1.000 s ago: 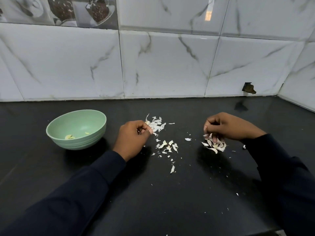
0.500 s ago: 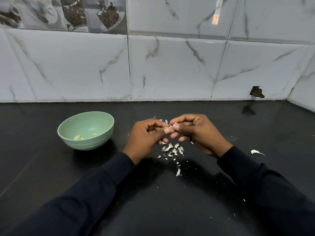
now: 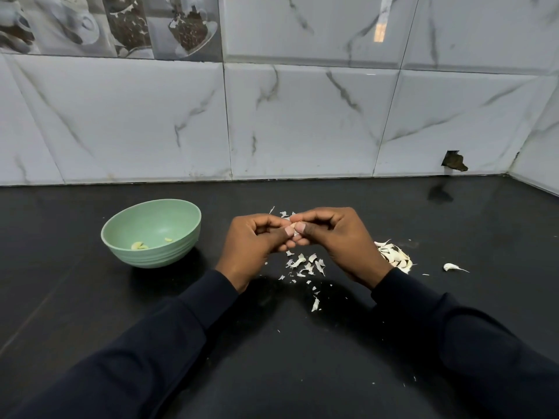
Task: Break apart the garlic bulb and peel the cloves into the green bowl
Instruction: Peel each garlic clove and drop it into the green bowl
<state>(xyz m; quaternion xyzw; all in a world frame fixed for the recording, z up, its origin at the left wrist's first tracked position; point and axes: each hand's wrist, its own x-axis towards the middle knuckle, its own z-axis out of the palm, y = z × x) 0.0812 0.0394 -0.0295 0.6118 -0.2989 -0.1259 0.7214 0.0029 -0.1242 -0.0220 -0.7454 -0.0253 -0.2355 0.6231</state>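
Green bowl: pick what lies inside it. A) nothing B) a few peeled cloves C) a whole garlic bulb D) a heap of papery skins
B: a few pale peeled cloves lie on the bottom of the green bowl, while the skins are scattered on the counter.

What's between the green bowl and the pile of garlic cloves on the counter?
In the head view, the left hand and right hand are there, pinching one clove between them, with peel scraps on the counter beneath.
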